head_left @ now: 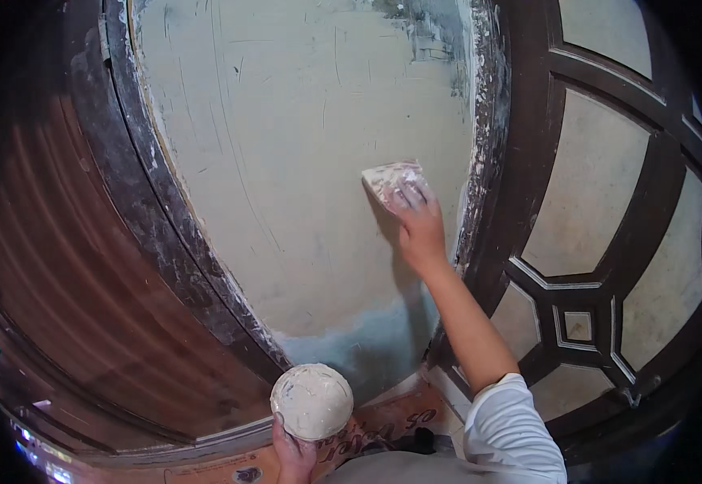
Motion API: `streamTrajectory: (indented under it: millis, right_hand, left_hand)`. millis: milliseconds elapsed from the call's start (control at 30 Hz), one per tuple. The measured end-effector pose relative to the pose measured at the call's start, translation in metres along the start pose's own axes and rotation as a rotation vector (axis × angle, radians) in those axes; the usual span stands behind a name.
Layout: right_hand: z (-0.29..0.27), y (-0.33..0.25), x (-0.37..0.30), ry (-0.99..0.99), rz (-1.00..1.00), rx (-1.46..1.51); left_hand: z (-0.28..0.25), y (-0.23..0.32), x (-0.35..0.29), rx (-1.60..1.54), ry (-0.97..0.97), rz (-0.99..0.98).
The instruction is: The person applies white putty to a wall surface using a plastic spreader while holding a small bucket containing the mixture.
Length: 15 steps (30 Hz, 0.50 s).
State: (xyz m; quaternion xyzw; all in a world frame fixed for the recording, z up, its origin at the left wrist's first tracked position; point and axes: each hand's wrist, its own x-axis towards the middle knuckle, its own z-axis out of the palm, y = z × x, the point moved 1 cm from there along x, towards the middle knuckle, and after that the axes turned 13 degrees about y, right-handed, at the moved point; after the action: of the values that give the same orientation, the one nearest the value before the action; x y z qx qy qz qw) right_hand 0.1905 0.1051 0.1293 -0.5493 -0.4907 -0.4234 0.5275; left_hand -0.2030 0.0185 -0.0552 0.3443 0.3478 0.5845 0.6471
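Observation:
My right hand point(417, 211) reaches up to the wall, its fingers pressed over a putty-smeared spreader point(385, 176). The spreader's flat blade lies at or close against the cream-coated wall panel point(319, 137). Low down, nearest my body, my left hand point(293, 452) grips a round container of pale putty point(312, 403) from below. Putty covers its whole top, so the container itself barely shows. Pale smears mark the fingers of both hands.
Dark, putty-spattered frames edge the panel at left point(165, 218) and right point(488, 105). A brown wooden door point(101, 266) stands left, dark latticework with pale panes point(593, 185) right. Bluish wall point(359, 339) shows below the coating. Printed cardboard point(399, 411) covers the floor.

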Motion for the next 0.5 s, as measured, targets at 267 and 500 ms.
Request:
streamTrajectory:
  millis: [267, 500]
  right_hand:
    - [-0.014, -0.012, -0.285, -0.583, 0.190, -0.011]
    - [-0.032, 0.008, -0.268, -0.482, 1.250, 0.337]
  left_hand:
    - [0.003, 0.009, -0.009, 0.181, -0.025, 0.093]
    - [0.003, 0.015, -0.004, -0.265, 0.075, -0.119]
